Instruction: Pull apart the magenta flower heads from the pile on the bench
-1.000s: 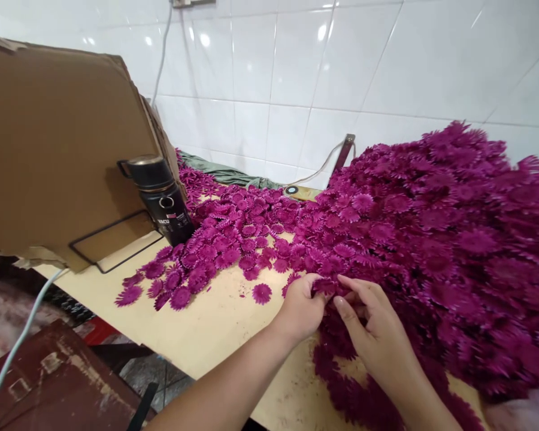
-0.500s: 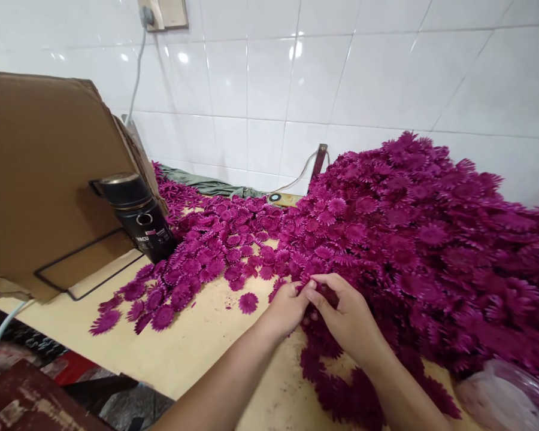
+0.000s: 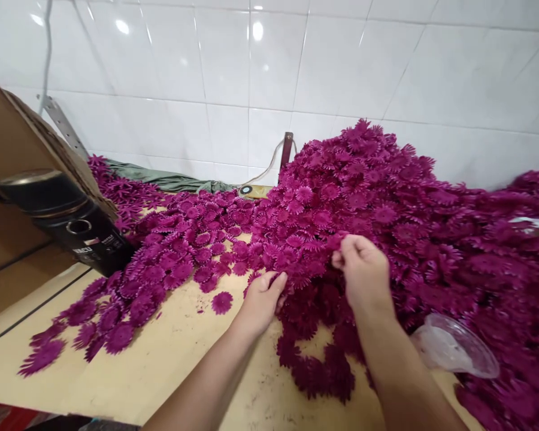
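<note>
A big heap of magenta artificial flower heads, with toothed petals, spreads in front of both hands. My right hand is raised at the heap's front, its fingertips pinched on one magenta flower head. My left hand is lower and to the left, thumb and fingers closed at the front edge of the flowers; what lies inside its grip is hidden. Between and below the hands, darker flower heads lie in shadow on the tabletop. A single flower head lies left of my left hand.
A black vacuum flask leans by a cardboard box at the left. A clear plastic tub sits right of my right forearm. Green cloth and a small yellow object lie along the tiled wall.
My hands, together before, have parted: the right one has moved up and away to the right, pinching a flower head. The view has turned to the right, showing more of the plastic tub.
</note>
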Demonstrator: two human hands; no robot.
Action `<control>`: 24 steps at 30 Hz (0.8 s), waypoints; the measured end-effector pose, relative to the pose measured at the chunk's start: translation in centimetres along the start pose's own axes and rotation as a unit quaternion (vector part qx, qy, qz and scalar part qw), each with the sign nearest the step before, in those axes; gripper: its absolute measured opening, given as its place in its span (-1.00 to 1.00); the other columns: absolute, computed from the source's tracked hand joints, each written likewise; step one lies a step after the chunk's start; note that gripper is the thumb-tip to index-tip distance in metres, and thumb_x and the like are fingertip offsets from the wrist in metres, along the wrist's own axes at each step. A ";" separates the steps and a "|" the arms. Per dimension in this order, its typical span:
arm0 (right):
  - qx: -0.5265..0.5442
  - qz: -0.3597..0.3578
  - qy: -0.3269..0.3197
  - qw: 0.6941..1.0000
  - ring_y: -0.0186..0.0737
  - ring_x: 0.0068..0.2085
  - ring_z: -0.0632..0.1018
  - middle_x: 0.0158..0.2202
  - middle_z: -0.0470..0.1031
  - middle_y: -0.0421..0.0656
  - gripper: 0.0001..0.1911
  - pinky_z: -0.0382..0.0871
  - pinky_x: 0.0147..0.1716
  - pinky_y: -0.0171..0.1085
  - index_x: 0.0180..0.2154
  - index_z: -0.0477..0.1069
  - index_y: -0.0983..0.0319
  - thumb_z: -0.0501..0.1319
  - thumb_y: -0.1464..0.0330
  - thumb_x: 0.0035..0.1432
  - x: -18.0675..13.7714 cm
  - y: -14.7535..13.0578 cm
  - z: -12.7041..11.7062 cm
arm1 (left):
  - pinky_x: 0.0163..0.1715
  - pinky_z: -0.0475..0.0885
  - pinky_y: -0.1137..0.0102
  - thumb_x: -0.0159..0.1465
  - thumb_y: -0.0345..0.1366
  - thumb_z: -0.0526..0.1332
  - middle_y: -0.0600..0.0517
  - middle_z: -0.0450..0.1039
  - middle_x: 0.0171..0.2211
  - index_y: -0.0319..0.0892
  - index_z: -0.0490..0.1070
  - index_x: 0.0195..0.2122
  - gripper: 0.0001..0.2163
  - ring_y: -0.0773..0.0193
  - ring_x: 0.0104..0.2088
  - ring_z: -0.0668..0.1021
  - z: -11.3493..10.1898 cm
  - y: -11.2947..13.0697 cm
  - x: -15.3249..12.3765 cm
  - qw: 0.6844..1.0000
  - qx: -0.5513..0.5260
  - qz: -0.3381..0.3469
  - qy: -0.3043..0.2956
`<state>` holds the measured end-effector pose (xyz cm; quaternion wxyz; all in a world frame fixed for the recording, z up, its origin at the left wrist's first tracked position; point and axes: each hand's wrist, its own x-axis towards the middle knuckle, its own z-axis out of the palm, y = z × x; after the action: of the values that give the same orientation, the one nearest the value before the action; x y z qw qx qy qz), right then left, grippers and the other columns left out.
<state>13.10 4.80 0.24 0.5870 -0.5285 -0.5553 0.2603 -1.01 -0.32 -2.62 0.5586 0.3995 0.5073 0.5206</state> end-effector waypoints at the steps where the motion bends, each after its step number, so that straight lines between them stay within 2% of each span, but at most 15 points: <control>1: -0.001 0.004 0.015 1.000 -0.36 -0.61 0.34 -0.64 0.29 -0.27 -0.79 0.28 -0.59 -0.35 -0.47 0.33 0.24 0.08 0.23 0.03 0.6 0.3 -0.6 | -0.70 0.01 0.52 -0.06 0.08 0.21 0.26 0.07 -0.78 -0.17 0.18 -0.61 -0.61 0.50 -0.74 0.12 -0.2 -0.2 0.1 1.000 0.007 -0.010 0.011; 3: -0.044 -0.020 0.001 0.999 -0.34 -0.54 0.40 -0.47 0.37 -0.18 -0.74 0.36 -0.53 -0.31 -0.30 0.39 0.27 0.14 0.25 -0.03 1.2 0.7 -1.4 | -0.72 -0.02 0.52 -0.06 0.12 0.19 0.25 0.05 -0.80 -0.15 0.14 -0.64 -0.57 0.50 -0.75 0.11 -0.4 -0.6 0.3 0.999 0.016 -0.020 0.026; 5: -0.109 -0.063 -0.046 0.991 -0.29 -0.42 0.46 -0.24 0.36 -0.06 -0.59 0.42 -0.42 -0.25 -0.11 0.38 0.26 0.18 0.28 -0.06 0.6 0.8 -1.7 | -0.71 0.03 0.51 -0.05 0.13 0.19 0.24 0.08 -0.79 -0.16 0.15 -0.66 -0.57 0.49 -0.75 0.14 -0.3 -0.9 0.4 0.999 0.019 -0.013 0.030; 7: -0.140 -0.094 -0.103 0.980 -0.24 -0.30 0.47 -0.13 0.32 -0.02 -0.53 0.43 -0.31 -0.22 -0.02 0.34 0.21 0.17 0.28 -0.02 -0.7 0.4 -1.4 | -0.69 0.10 0.51 -0.05 0.11 0.20 0.22 0.15 -0.76 -0.18 0.21 -0.64 -0.58 0.47 -0.72 0.21 -0.1 -1.0 0.5 1.000 0.007 -0.009 0.016; 10: -0.135 -0.099 -0.220 0.961 -0.21 -0.21 0.47 -0.17 0.41 -0.07 -0.59 0.40 -0.20 -0.20 -0.02 0.35 0.18 0.13 0.29 0.05 -2.6 -0.4 -0.3 | -0.56 0.28 0.49 -0.03 0.00 0.25 0.15 0.34 -0.65 -0.21 0.34 -0.55 -0.67 0.40 -0.61 0.37 0.1 -1.2 0.4 0.999 -0.026 -0.013 -0.023; 13: -0.128 -0.108 -0.303 0.938 -0.21 -0.25 0.50 -0.30 0.50 -0.13 -0.76 0.35 -0.17 -0.20 -0.23 0.46 0.19 0.10 0.42 0.05 -3.3 -0.7 0.8 | -0.31 0.36 0.41 0.01 -0.18 0.23 0.05 0.49 -0.46 -0.21 0.43 -0.42 -0.80 0.28 -0.39 0.50 -0.1 -1.2 0.1 0.997 -0.055 -0.018 -0.044; 16: -0.132 -0.096 -0.273 0.948 -0.22 -0.37 0.51 -0.45 0.52 -0.17 -0.80 0.35 -0.30 -0.24 -0.45 0.45 0.20 0.06 0.44 0.07 -3.1 -0.5 1.4 | -0.18 0.35 0.31 0.05 -0.26 0.17 -0.03 0.53 -0.32 -0.20 0.46 -0.34 -0.81 0.16 -0.23 0.52 -0.2 -1.2 -0.3 0.996 -0.046 -0.061 -0.048; 18: -0.144 -0.092 -0.235 0.957 -0.20 -0.41 0.51 -0.48 0.52 -0.17 -0.79 0.34 -0.35 -0.25 -0.47 0.43 0.20 0.05 0.40 0.09 -2.7 -0.5 1.6 | -0.06 0.29 0.27 0.06 -0.29 0.17 -0.07 0.50 -0.18 -0.19 0.46 -0.30 -0.80 0.11 -0.09 0.46 -0.2 -1.1 -0.3 0.998 -0.005 -0.070 0.005; 20: -0.170 -0.120 -0.199 0.958 -0.18 -0.40 0.51 -0.46 0.53 -0.14 -0.79 0.33 -0.34 -0.24 -0.46 0.42 0.20 0.03 0.40 0.10 -2.2 -0.5 1.5 | 0.03 0.21 0.27 0.06 -0.32 0.18 -0.07 0.46 -0.09 -0.18 0.46 -0.28 -0.81 0.11 0.01 0.40 -0.1 -1.1 -0.3 0.996 0.033 -0.053 0.056; 22: -0.208 -0.149 -0.129 0.958 -0.17 -0.38 0.51 -0.42 0.53 -0.11 -0.77 0.32 -0.31 -0.22 -0.44 0.42 0.21 0.01 0.39 0.11 -1.1 -0.5 1.1 | 0.03 0.21 0.28 0.07 -0.32 0.16 -0.04 0.48 -0.11 -0.18 0.46 -0.29 -0.81 0.12 -0.02 0.41 -0.2 -1.1 -0.3 0.998 0.045 -0.024 0.044; 24: -0.246 -0.164 -0.047 0.954 -0.16 -0.36 0.50 -0.41 0.53 -0.10 -0.77 0.32 -0.29 -0.20 -0.43 0.43 0.22 0.01 0.40 0.10 0.2 -0.3 0.4 | -0.03 0.26 0.29 0.08 -0.28 0.15 -0.02 0.51 -0.21 -0.17 0.46 -0.32 -0.82 0.14 -0.11 0.46 -0.3 -1.2 -0.3 0.999 0.038 0.011 -0.008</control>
<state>12.74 5.07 0.51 0.4468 -0.5453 -0.7081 0.0402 -1.12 -0.82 -3.81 0.5410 0.4301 0.5178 0.5042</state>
